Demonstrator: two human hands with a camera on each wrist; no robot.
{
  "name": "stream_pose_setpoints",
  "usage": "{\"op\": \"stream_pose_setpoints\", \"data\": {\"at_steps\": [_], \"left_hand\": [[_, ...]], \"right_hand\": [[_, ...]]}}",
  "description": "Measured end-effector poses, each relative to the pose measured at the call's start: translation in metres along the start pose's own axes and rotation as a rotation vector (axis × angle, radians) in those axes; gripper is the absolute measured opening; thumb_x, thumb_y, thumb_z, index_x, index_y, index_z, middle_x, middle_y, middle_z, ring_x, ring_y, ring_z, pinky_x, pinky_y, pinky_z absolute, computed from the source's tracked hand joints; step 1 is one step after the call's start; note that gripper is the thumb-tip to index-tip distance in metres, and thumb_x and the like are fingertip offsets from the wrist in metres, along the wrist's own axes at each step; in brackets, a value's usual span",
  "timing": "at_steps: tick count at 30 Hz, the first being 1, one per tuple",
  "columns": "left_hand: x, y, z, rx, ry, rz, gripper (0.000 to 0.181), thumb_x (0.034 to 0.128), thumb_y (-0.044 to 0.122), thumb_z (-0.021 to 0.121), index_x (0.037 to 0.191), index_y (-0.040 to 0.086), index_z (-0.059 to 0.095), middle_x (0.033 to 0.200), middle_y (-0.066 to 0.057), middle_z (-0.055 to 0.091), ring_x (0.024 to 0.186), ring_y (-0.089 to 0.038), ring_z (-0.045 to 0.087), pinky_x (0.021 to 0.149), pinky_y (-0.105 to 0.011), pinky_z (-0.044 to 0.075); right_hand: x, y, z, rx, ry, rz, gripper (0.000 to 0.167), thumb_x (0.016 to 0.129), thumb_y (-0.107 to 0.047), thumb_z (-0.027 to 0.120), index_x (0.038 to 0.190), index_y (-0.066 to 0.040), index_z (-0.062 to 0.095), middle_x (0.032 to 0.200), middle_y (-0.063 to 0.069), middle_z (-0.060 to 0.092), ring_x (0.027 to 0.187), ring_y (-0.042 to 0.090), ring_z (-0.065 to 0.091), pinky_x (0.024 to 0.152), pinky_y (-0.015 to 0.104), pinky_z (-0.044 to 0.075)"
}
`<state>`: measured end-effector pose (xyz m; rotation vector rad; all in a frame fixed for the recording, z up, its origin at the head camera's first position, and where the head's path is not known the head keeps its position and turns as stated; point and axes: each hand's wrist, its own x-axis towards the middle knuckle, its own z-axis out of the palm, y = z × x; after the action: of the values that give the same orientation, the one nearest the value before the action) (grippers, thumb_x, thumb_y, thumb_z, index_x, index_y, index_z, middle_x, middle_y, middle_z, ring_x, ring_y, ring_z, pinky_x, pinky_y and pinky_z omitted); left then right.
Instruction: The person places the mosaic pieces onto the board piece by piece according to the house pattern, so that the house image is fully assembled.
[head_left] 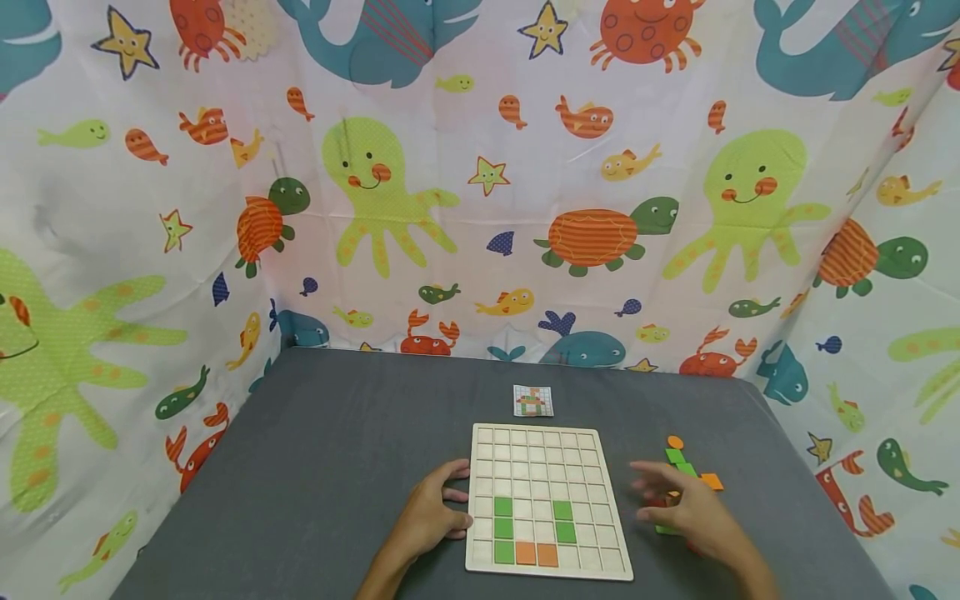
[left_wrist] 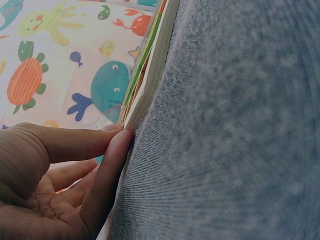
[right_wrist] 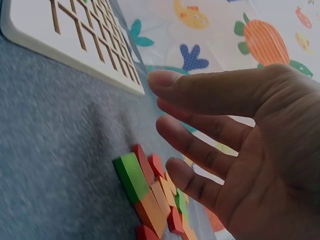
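A pale wooden grid board [head_left: 528,492] lies on the dark grey table, with several green tiles [head_left: 503,528] in two columns and two orange tiles [head_left: 536,554] along its bottom row. At the board's left edge, my left hand [head_left: 431,512] touches the rim with thumb and fingers; the left wrist view shows thumb and a finger meeting at that rim. My right hand [head_left: 690,504] hovers over loose coloured pieces right of the board. Its fingers [right_wrist: 185,135] are spread, with nothing between them. Red, green and orange pieces [right_wrist: 150,192] lie below it, partly hidden by the hand in the head view.
Behind the board lies a small pattern card [head_left: 533,401] with a coloured grid. An orange round piece [head_left: 675,442] and an orange square [head_left: 712,482] lie among the loose pieces. A sea-animal curtain [head_left: 480,250] surrounds the table's back and sides.
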<state>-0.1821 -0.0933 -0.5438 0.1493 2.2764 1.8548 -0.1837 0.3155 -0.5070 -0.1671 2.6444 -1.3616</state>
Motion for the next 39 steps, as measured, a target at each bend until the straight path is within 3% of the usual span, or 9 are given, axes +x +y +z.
{"op": "stream_pose_setpoints", "data": {"at_steps": [11, 22, 27, 39], "left_hand": [[0.0, 0.001, 0.0, 0.005, 0.001, 0.0, 0.084, 0.0731, -0.022, 0.079, 0.15, 0.001, 0.054, 0.146, -0.02, 0.058, 0.108, -0.028, 0.067, 0.06, -0.039, 0.065], [-0.001, 0.001, 0.0, 0.006, 0.002, -0.001, 0.083, 0.0736, -0.021, 0.078, 0.15, 0.002, 0.055, 0.147, -0.02, 0.058, 0.109, -0.029, 0.067, 0.061, -0.039, 0.066], [0.0, 0.0, 0.0, 0.005, 0.002, 0.001, 0.083, 0.0734, -0.021, 0.078, 0.15, 0.002, 0.055, 0.147, -0.02, 0.058, 0.109, -0.029, 0.067, 0.06, -0.039, 0.065], [-0.002, 0.002, -0.001, -0.007, -0.003, 0.0, 0.084, 0.0741, -0.02, 0.078, 0.151, 0.002, 0.053, 0.148, -0.02, 0.057, 0.108, -0.028, 0.067, 0.06, -0.037, 0.065]], "right_hand": [[-0.006, 0.012, -0.015, -0.062, 0.003, 0.01, 0.068, 0.081, -0.011, 0.091, 0.142, -0.003, 0.063, 0.109, 0.008, 0.072, 0.097, 0.016, 0.068, 0.079, 0.025, 0.056], [-0.001, 0.021, -0.021, -0.13, -0.012, 0.136, 0.07, 0.077, -0.001, 0.09, 0.142, -0.002, 0.064, 0.1, 0.003, 0.07, 0.092, 0.02, 0.063, 0.073, 0.027, 0.054], [-0.003, 0.023, -0.022, -0.111, -0.041, 0.134, 0.07, 0.074, 0.004, 0.088, 0.14, 0.003, 0.063, 0.095, 0.005, 0.067, 0.086, 0.021, 0.06, 0.067, 0.026, 0.053], [-0.004, 0.025, -0.024, -0.119, -0.084, 0.124, 0.069, 0.074, 0.005, 0.087, 0.139, 0.004, 0.063, 0.094, 0.005, 0.062, 0.083, 0.023, 0.057, 0.065, 0.027, 0.052]]}}
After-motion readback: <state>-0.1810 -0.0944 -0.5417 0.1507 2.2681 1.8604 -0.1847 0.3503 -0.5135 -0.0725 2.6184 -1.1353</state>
